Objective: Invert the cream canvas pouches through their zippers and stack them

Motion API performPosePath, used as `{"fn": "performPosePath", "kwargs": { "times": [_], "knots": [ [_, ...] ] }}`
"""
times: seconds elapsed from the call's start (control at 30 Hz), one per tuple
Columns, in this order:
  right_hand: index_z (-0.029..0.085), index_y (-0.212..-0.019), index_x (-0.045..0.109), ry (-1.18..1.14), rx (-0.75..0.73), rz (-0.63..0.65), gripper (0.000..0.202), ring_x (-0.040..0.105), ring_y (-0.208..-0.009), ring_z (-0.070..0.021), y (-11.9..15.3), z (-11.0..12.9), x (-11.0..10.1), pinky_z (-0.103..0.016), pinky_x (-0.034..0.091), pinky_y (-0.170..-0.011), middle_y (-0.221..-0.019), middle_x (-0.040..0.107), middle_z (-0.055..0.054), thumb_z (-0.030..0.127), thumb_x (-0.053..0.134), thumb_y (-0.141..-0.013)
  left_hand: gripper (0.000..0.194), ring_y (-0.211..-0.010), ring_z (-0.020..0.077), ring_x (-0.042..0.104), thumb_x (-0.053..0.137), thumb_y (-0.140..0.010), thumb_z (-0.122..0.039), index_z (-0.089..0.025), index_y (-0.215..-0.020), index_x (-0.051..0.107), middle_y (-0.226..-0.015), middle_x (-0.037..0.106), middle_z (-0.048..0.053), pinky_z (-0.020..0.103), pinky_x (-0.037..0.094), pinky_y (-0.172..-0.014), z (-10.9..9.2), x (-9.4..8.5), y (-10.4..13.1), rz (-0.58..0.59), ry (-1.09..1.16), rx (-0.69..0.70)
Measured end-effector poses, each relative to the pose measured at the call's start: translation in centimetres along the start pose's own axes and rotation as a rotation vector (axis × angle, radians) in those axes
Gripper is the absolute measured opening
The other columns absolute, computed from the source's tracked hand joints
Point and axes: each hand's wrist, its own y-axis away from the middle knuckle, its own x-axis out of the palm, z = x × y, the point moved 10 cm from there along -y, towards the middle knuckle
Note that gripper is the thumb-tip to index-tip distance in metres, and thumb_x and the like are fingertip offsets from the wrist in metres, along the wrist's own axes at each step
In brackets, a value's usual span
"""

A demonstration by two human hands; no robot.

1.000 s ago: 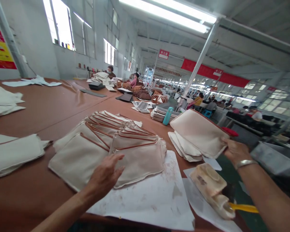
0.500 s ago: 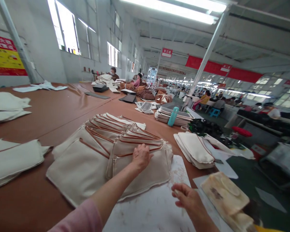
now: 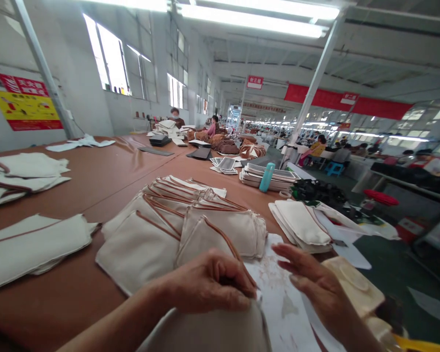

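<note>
Fanned across the brown table (image 3: pixel 122 171) lies a pile of beige fabric pieces (image 3: pixel 143 249) with brown trim strips. My left hand (image 3: pixel 216 281), at the lower middle, pinches the top edge of one beige piece (image 3: pixel 220 330) near its brown trim, lifted off the pile towards me. To its right, my right hand (image 3: pixel 311 278) hovers over a stained white sheet (image 3: pixel 288 313), fingers apart and holding nothing.
White fabric stacks (image 3: pixel 40 244) lie at the left, another stack (image 3: pixel 302 222) at the right. Behind are a turquoise bottle (image 3: pixel 267 177) and stacked panels (image 3: pixel 247 178). A stained cream block (image 3: pixel 355 286) sits at the lower right. People sit further off.
My left hand has come nearer with a beige piece pulled from the pile. My right hand has risen slightly and its fingers have spread. The view has shifted a little left.
</note>
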Motion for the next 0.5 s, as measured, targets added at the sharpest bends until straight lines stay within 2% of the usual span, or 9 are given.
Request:
{"fn": "performPosePath", "kwargs": {
  "times": [0.07,0.13,0.2,0.23,0.33,0.4,0.5],
  "knots": [
    [0.027,-0.137,0.055,-0.069,-0.041,0.286,0.054,0.046,-0.134,-0.029,0.7,2.2,5.7,-0.045,0.036,-0.112,-0.145,0.053,-0.007,0.024,0.06,-0.083,0.025,-0.073,0.0145,0.058,0.075,-0.079,-0.036,-0.012,-0.086,0.074,-0.081,0.069,0.005,0.022,0.045,-0.068,-1.3,1.5,1.4,0.038,0.07,0.05],
    [0.024,-0.136,0.058,-0.064,-0.05,0.507,0.052,0.05,-0.13,-0.0303,2.0,3.0,10.5,-0.044,0.039,-0.108,-0.136,0.06,-0.008,0.024,0.059,-0.083,0.025,-0.072,0.0141,0.057,0.073,-0.081,-0.037,-0.012,-0.087,0.074,-0.081,0.068,0.006,0.022,0.045,-0.067,-1.4,2.0,2.7,0.018,-0.003,0.075],
    [0.021,-0.125,0.065,0.022,-0.052,0.631,0.039,0.061,-0.112,-0.0286,3.1,1.9,13.7,-0.039,0.048,-0.096,-0.118,0.07,-0.008,0.029,0.053,-0.089,0.025,-0.066,0.0124,0.055,0.072,-0.082,-0.037,-0.012,-0.087,0.075,-0.076,0.066,0.004,0.021,0.043,-0.062,-0.5,1.8,4.0,-0.027,-0.173,0.074],
    [0.02,-0.117,0.069,0.082,-0.056,0.652,0.034,0.065,-0.102,-0.0265,3.3,0.8,14.7,-0.036,0.05,-0.09,-0.108,0.073,-0.007,0.031,0.048,-0.092,0.025,-0.065,0.012,0.054,0.072,-0.083,-0.037,-0.012,-0.087,0.076,-0.074,0.066,0.004,0.02,0.042,-0.062,0.0,1.7,4.6,-0.043,-0.26,0.065],
    [0.019,-0.09,0.074,0.278,-0.037,0.569,0.034,0.065,-0.084,-0.0227,3.2,-4.2,15.6,-0.033,0.048,-0.083,-0.086,0.073,-0.005,0.036,0.045,-0.095,0.023,-0.069,0.0135,0.058,0.069,-0.084,-0.035,-0.013,-0.088,0.075,-0.076,0.067,0.004,0.021,0.043,-0.064,1.6,1.3,6.6,-0.051,-0.384,0.018],
    [0.018,-0.095,0.072,0.325,0.001,0.466,0.03,0.063,-0.089,-0.0244,3.2,-7.5,14.9,-0.035,0.046,-0.087,-0.094,0.071,-0.008,0.035,0.046,-0.094,0.022,-0.074,0.015,0.059,0.068,-0.085,-0.034,-0.013,-0.088,0.073,-0.081,0.067,0.005,0.022,0.044,-0.067,1.8,0.6,8.0,-0.073,-0.362,-0.005],
    [0.017,-0.108,0.068,0.37,0.065,0.308,0.028,0.057,-0.108,-0.0287,3.5,-11.0,12.9,-0.04,0.039,-0.099,-0.11,0.067,-0.012,0.032,0.051,-0.091,0.02,-0.079,0.0159,0.058,0.069,-0.085,-0.034,-0.013,-0.086,0.069,-0.084,0.066,0.004,0.022,0.044,-0.072,0.1,-1.7,10.3,-0.176,-0.26,-0.004]
  ]
}}
